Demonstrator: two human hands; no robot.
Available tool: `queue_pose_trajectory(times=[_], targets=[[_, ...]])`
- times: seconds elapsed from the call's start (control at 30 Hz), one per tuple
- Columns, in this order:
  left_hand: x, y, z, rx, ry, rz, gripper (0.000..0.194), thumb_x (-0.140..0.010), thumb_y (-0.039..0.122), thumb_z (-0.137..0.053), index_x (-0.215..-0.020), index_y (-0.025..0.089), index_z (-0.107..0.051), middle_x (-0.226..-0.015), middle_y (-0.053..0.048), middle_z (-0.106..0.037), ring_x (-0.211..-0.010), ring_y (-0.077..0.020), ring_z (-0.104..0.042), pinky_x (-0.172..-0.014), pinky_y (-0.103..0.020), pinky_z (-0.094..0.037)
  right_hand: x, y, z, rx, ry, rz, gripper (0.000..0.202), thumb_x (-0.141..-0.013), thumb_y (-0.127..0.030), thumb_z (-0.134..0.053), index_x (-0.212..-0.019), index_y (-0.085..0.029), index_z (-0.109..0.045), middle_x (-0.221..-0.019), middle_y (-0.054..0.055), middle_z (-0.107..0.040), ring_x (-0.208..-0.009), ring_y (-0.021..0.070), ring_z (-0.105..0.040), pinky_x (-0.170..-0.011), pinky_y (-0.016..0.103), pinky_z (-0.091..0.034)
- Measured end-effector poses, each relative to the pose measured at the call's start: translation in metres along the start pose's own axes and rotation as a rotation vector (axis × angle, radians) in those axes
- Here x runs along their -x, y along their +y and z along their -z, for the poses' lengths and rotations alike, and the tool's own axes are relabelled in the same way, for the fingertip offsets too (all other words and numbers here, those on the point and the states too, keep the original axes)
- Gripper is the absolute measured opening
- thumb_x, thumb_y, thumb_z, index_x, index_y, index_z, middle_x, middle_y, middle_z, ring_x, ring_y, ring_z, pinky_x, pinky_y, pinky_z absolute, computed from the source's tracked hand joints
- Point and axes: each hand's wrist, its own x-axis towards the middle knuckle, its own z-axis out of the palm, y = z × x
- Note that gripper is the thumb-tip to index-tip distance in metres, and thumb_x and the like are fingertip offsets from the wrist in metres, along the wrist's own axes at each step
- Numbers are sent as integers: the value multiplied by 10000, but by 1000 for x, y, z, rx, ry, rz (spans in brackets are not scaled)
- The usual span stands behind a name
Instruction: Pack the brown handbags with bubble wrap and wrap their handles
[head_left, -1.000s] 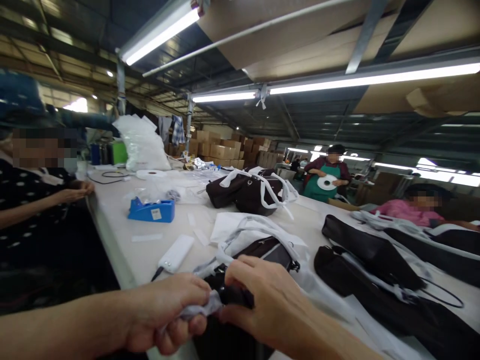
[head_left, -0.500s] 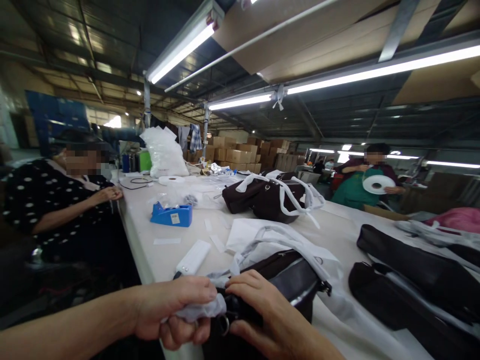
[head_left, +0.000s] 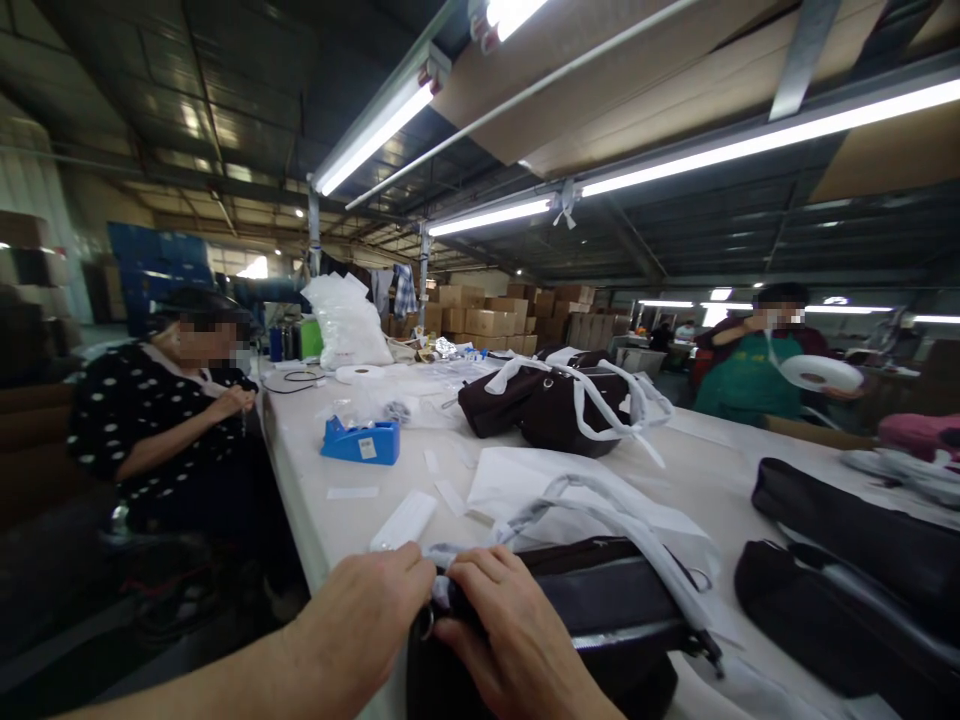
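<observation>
A dark handbag (head_left: 615, 595) lies at the front of the table, its handle (head_left: 592, 490) wrapped in white material. My left hand (head_left: 375, 605) is closed at the bag's left end, its fingertips on the pale wrapping (head_left: 442, 592) that shows between my hands; its palm side is hidden. Close beside it, my right hand (head_left: 502, 620) grips the same end of the bag, thumb below and fingers above. A small metal ring (head_left: 427, 625) hangs between the two hands. White sheets (head_left: 517, 480) lie just behind the bag.
On the white table (head_left: 300, 480) are a blue tape dispenser (head_left: 361, 442), a white rectangular object (head_left: 403, 520) and a second dark bag (head_left: 562, 405). More dark bags (head_left: 832, 610) lie right. A seated person (head_left: 172, 400) is at left; another with a white roll (head_left: 821, 373) stands behind.
My left hand has turned over and moved up towards my right hand; the bunched white wrapping in its fist is now mostly hidden. The view has shifted slightly left.
</observation>
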Motion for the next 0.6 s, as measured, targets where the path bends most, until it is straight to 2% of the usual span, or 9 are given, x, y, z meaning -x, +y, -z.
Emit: queue_pose_trajectory(times=[0.13, 0.33, 0.5, 0.6], targets=[[-3, 1, 3, 38, -21, 38, 268, -920, 104, -378, -1035, 167, -612, -1045, -121, -674, -897, -274, -675, -783, -373, -532, 0, 0, -7, -30, 42, -11, 205, -794, -108, -693, -947, -190, -584, -1023, 71, -650, -950, 267, -549, -878, 429, -451], [-4, -3, -1, 53, 63, -81, 281, -963, 217, -335, -991, 170, -610, -938, -129, -711, -841, -293, -683, -757, -392, -524, 6, 0, 3, -160, 72, 36, 327, -799, -117, -668, -1094, -210, -558, -1120, 60, -640, -1034, 265, -534, -911, 407, -417], [-8, -3, -4, 80, 109, -71, 169, -881, 216, -432, -824, 195, -590, -817, -87, -708, -752, -259, -659, -682, -321, -473, 7, -1, 5, -247, 135, 29, 207, -862, -124, -570, -1036, -235, -568, -1051, 33, -638, -1016, 228, -548, -901, 369, -407], [-10, -3, -3, 191, 131, -64, 93, -784, 175, -480, -709, 206, -525, -709, -24, -648, -662, -198, -589, -610, -264, -399, 4, 0, -1, -221, 158, 30, 189, -806, -85, -555, -946, -212, -558, -978, 45, -623, -958, 228, -552, -857, 367, -419]])
